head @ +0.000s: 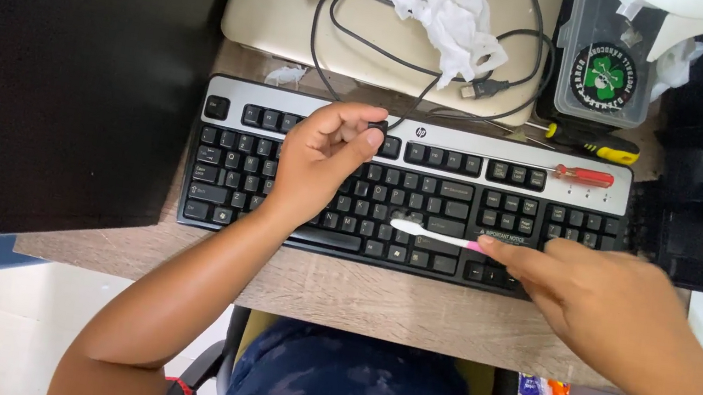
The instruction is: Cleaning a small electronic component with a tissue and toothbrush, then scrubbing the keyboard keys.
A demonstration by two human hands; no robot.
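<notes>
Head view looks down at a black keyboard [427, 190] on a wooden desk [337, 293]. Nearest, the right hand [605, 305] pinches the pink end of a white toothbrush [439, 235], its bristles lying on the keys to the left of the fingers. Farther up, the left hand [324, 161] curls its fingers, pinching a top-row key. Behind lie a red screwdriver [585, 175] and crumpled tissue [449, 12].

A pale wood-grain bench [337, 293] is standing over a light tiled floor [6, 332], with a black office chair [205, 371] sitting tucked beneath it in even light.
</notes>
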